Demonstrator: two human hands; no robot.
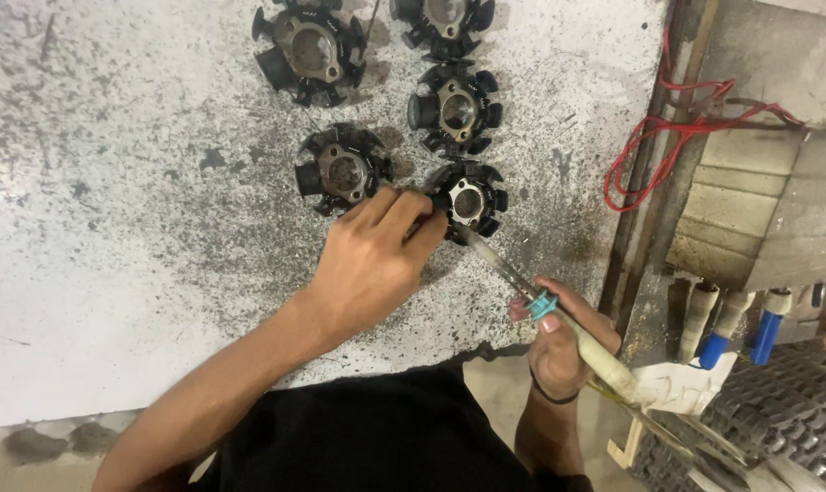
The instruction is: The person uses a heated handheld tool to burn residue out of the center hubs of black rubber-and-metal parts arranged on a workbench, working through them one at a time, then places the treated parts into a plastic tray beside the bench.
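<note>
The right hand [563,351] is gripping a long pale soldering iron with a teal collar [545,305], its tip touching a black toothed metal stator core [469,202]. The left hand [372,264] is pinching that core on the speckled grey worktop [112,228]; four similar cores [456,109] are lying beyond.

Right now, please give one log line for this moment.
left hand: steadies stator | right hand: holds iron, tip at stator | bench: four more stators
</note>
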